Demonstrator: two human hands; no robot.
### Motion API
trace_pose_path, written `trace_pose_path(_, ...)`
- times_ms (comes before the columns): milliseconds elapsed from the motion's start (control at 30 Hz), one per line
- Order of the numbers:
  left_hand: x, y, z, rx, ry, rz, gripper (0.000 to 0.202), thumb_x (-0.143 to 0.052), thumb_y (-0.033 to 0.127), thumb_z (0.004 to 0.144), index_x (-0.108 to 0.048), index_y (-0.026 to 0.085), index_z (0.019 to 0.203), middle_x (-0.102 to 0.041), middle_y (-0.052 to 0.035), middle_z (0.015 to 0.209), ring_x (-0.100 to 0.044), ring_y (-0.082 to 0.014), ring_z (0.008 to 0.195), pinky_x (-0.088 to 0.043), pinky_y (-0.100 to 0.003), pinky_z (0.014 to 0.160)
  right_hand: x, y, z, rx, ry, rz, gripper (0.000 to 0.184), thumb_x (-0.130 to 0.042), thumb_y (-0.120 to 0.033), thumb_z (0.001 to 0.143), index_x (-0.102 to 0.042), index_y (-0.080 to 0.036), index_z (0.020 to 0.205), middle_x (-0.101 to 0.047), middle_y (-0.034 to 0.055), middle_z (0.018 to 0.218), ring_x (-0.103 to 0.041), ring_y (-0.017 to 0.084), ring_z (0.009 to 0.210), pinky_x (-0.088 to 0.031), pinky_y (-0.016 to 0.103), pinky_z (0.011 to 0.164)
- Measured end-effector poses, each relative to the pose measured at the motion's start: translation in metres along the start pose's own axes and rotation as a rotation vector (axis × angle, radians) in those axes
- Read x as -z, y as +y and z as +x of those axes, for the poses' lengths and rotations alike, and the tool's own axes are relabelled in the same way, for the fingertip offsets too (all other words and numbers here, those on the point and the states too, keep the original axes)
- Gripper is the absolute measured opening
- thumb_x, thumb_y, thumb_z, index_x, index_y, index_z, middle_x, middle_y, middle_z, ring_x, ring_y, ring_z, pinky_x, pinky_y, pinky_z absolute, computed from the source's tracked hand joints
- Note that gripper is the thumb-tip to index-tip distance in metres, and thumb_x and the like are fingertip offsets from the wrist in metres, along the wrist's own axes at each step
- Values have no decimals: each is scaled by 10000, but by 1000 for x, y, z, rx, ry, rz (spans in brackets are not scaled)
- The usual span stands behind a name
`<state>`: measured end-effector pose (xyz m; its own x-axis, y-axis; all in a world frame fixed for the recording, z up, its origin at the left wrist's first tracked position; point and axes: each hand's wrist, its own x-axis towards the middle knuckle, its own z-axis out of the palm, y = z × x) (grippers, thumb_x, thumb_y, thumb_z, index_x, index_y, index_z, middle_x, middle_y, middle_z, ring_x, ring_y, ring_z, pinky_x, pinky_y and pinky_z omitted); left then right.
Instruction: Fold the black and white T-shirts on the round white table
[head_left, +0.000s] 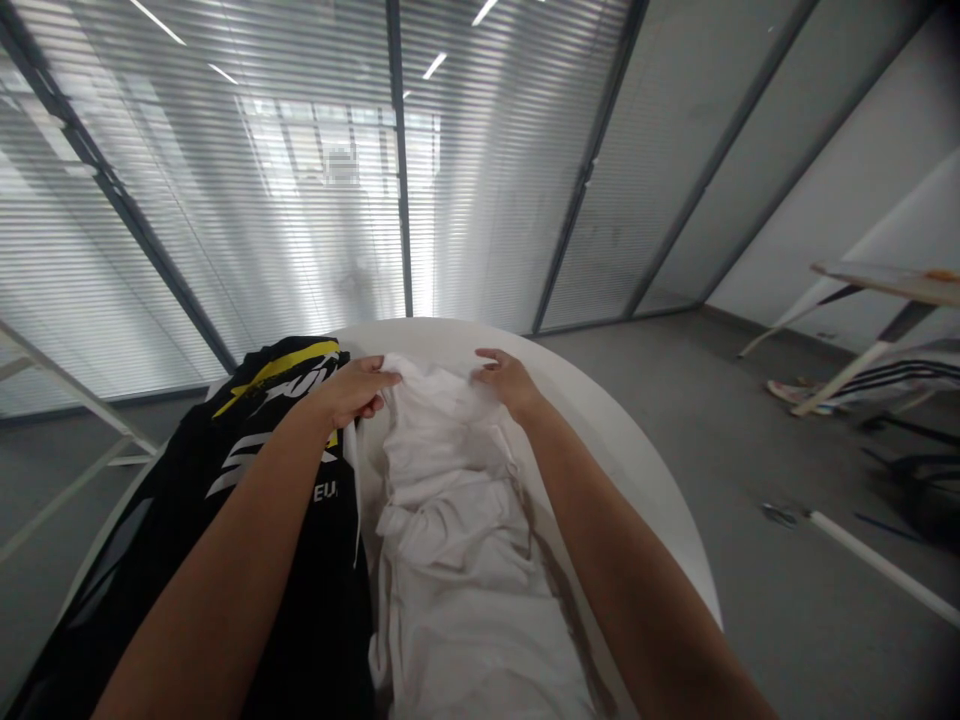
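Note:
A white cloth garment (457, 540) lies lengthwise on a round white table (637, 450), narrowed into a wrinkled strip with a bunched fold across its middle. At its far left corner my left hand (358, 392) pinches the cloth between thumb and fingers. My right hand (510, 382) is by the far right corner, its thumb and forefinger apart; the thumb side is at the fabric's edge, where contact is blurred. Left of the white garment lies a black garment (330, 590) with yellow and white print, partly covered by my left forearm.
Beyond the table stand glass panels with blinds (480, 200). On the right are a wooden-topped table (885, 280), a white pole (885, 565) on the floor and a striped cloth item (900, 375). A white metal frame (97, 410) stands at left.

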<state>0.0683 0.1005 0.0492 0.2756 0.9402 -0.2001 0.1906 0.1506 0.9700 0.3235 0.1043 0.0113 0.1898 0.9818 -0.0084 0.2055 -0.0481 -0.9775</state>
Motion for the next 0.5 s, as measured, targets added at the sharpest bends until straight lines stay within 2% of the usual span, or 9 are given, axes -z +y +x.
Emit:
trace_pose_path(100, -1, 0, 0, -28, 25, -16, 317, -718, 314, 723, -591, 204, 992, -610, 0, 755, -515, -66, 399, -299, -155, 315, 5, -11, -2, 123, 4, 269, 594, -636, -203, 588, -589, -220, 1180, -669, -2, 851, -585, 145, 717, -449, 252, 646)
trace_pose_path(200, 0, -3, 2, -76, 10, -101, 397, -708, 326, 738, -551, 222, 1089, -645, -44, 921, -657, -148, 543, -464, -217, 393, 8, -17, -5, 105, -96, 409, 556, -603, -171, 524, -632, -215, 1077, -667, -11, 835, -583, 155, 744, -443, 255, 653)
trace_pose_path(267, 1, -5, 5, -118, -3, -156, 441, -717, 329, 732, -529, 231, 1118, -643, -73, 1042, -713, -216, 704, -552, -289, 494, 9, -19, -7, 51, -153, 380, 441, -575, -170, 507, -663, -191, 939, -661, -5, 793, -570, 157, 727, -431, 260, 644)
trace_pose_path(333, 1, -8, 9, -170, -4, -181, 426, -718, 329, 730, -532, 233, 1101, -642, -74, 1086, -717, -245, 824, -578, -322, 577, 9, -19, -9, 21, -164, 294, 309, -562, -180, 501, -658, -174, 795, -647, -3, 734, -558, 157, 713, -417, 267, 645)
trace_pose_path(500, -2, -21, 23, -287, 106, -120, 275, -686, 286, 717, -563, 219, 953, -666, -17, 960, -696, -198, 903, -531, -246, 675, 10, -23, -12, 56, -119, 79, 179, -593, -197, 502, -632, -173, 676, -598, -30, 639, -521, 137, 699, -390, 270, 683)
